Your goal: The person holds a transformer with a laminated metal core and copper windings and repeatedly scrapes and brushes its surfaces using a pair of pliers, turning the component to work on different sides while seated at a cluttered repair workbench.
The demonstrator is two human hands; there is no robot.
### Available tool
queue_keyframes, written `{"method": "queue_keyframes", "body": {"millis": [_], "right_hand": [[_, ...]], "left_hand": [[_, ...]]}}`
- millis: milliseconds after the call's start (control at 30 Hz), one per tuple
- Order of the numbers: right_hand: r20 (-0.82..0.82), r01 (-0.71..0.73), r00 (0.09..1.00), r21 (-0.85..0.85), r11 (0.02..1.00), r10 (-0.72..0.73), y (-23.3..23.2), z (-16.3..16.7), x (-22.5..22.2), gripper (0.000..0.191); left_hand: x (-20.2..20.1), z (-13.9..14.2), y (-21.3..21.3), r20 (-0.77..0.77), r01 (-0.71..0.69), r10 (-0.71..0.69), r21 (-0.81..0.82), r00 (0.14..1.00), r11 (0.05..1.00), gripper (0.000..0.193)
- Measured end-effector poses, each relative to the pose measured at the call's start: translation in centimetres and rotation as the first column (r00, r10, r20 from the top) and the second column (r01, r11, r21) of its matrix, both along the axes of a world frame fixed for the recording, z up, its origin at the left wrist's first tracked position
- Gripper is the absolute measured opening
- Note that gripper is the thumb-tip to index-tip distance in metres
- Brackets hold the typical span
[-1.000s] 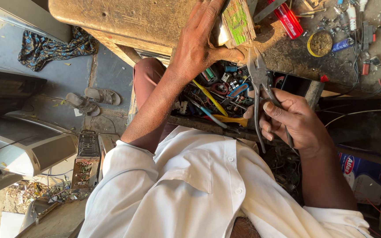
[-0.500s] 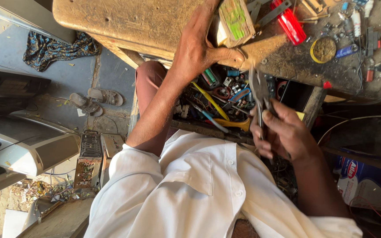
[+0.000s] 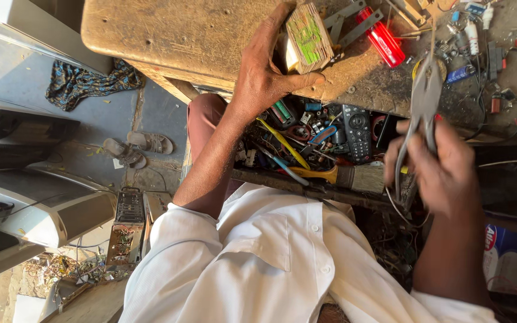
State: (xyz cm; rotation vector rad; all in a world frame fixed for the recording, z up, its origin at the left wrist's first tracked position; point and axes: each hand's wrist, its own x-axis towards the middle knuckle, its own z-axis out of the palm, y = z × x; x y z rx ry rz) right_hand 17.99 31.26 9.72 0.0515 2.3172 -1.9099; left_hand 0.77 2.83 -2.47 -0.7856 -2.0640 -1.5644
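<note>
My left hand is shut on a small wooden-looking block with a green circuit board face, pressing it against the worn wooden bench top. My right hand grips the handles of metal pliers, whose jaws point up over the bench's cluttered right part. The pliers and right hand are blurred. Both hands are apart, with the pliers to the right of the block.
Below the bench an open drawer holds wires, a black remote control and a yellow-handled brush. A red cylinder and small parts lie on the bench. Sandals, a patterned cloth and an open electronics chassis are on the floor.
My right hand has swung the pliers to the right and upward, away from the block. My left hand keeps its hold on the block.
</note>
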Motion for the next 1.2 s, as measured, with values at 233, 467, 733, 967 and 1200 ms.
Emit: {"method": "queue_keyframes", "body": {"millis": [233, 467, 733, 967, 1200], "right_hand": [[0.167, 0.015, 0.986, -0.027, 1.000, -0.010, -1.4, 1.3, -7.1, 0.021], [-0.002, -0.178, 0.983, 0.180, 0.967, 0.182, -2.3, 0.5, -3.4, 0.031], [0.391, -0.150, 0.890, -0.237, 0.960, 0.236, -3.2, -1.6, -2.0, 0.038], [0.353, -0.124, 0.911, -0.253, 0.959, 0.211, -3.4, -1.8, -2.4, 0.035], [0.414, -0.056, 0.894, -0.271, 0.961, 0.168, -3.7, -2.0, -2.4, 0.034]], "left_hand": [[0.2, 0.1, 0.2, 0.028, 0.013, -0.014, 0.014, 1.000, 1.000, 0.113], [0.8, 0.1, -0.2, -0.038, -0.035, 0.033, -0.048, 0.999, 0.998, 0.114], [0.7, -0.5, 0.1, -0.153, -0.088, 0.072, -0.101, 0.986, 0.991, 0.112], [0.7, -0.3, -0.2, -0.121, -0.037, 0.029, -0.066, 0.992, 0.997, 0.109], [0.7, -0.3, -0.1, -0.099, -0.034, 0.028, -0.064, 0.995, 0.997, 0.110]]}}
